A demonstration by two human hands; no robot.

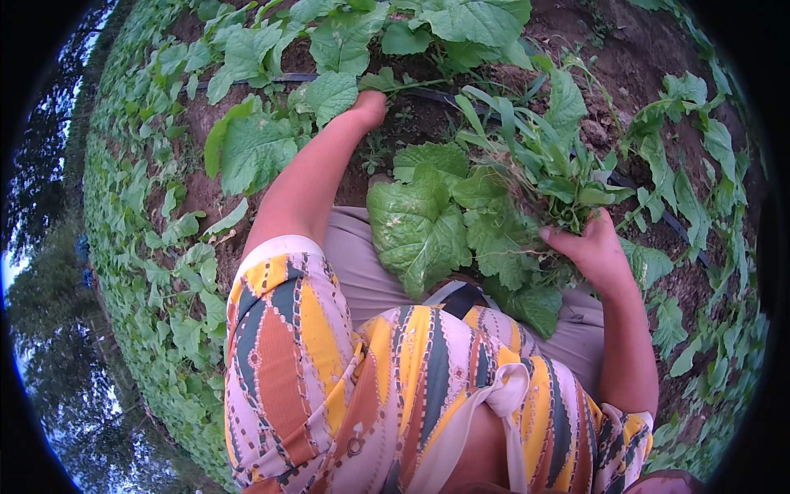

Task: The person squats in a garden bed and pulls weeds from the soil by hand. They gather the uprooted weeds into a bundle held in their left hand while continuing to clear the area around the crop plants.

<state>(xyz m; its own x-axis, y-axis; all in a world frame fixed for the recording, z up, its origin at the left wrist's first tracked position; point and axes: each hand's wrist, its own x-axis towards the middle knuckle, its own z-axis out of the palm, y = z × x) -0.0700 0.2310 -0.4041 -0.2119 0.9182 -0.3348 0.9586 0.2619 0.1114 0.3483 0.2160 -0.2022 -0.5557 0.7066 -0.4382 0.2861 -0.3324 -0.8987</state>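
Note:
My right hand (583,244) is closed around a bunch of uprooted weeds (543,167), with grass blades, small leaves and thin roots sticking out. My left hand (372,106) reaches in among the leafy crop plants at the top; its fingers are hidden by a broad leaf (332,96), so its grip does not show. Large, crinkled green leaves (419,231) lie between my arms, over my lap, some with pale spots.
A black drip irrigation line (432,94) crosses the brown soil (636,43) beyond my hands. Dense rows of leafy plants (185,333) spread on both sides. Trees stand at the far left edge.

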